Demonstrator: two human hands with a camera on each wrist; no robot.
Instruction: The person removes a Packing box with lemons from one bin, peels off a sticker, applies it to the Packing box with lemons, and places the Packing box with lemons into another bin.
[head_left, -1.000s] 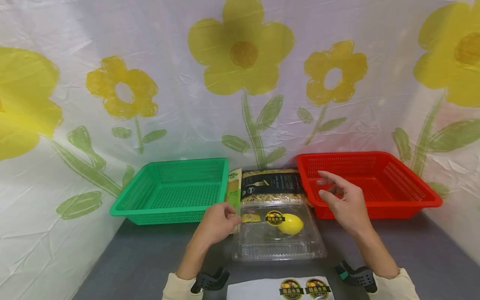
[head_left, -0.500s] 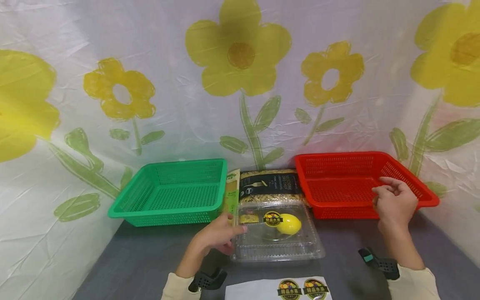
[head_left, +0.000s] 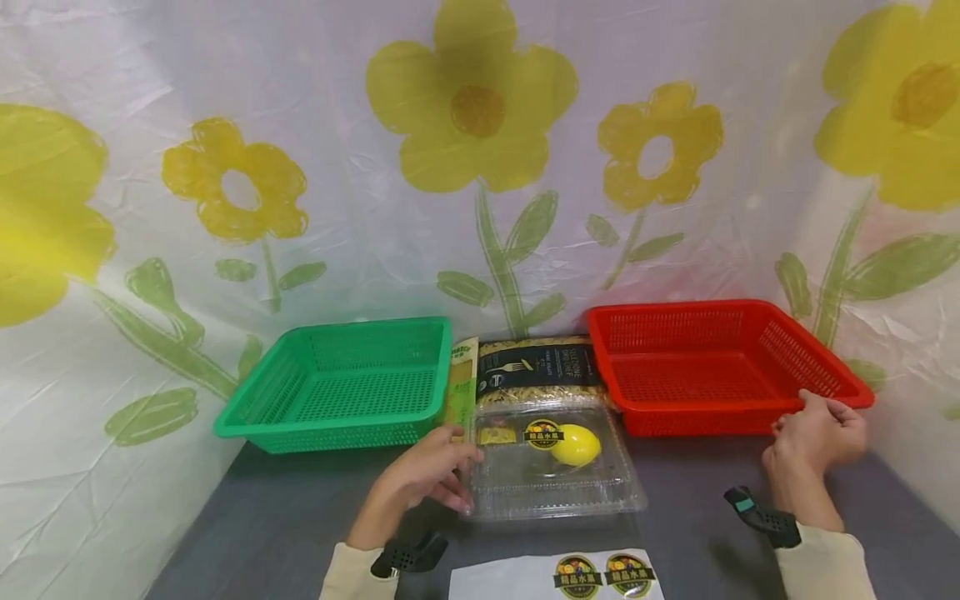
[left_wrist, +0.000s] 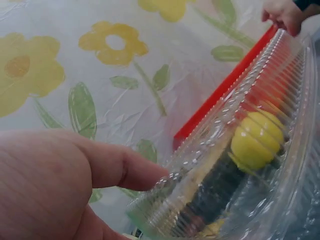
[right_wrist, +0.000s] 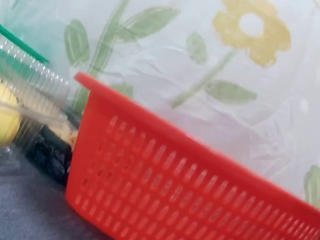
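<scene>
Clear plastic clamshell box (head_left: 553, 467) sits centre on the grey table (head_left: 285, 533), long axis running 9 to 3 o'clock, with 1 yellow lemon (head_left: 576, 444) inside toward the lid's back. Left hand (head_left: 427, 477) lies at the box's 9 o'clock edge, fingers fairly straight, tips touching the left wall; no clamp visible. Right hand (head_left: 819, 442) is well apart at 3 o'clock, fingers curled over the front-right rim of the red basket (head_left: 705, 375). Left hand is the nearer to the box. Green basket (head_left: 352, 379) stands at 10 o'clock (nothing visible inside). Packets behind the box are partly covered; the sticker sheet (head_left: 555, 577) is cut off below; right wrist view shows no fingers.
</scene>
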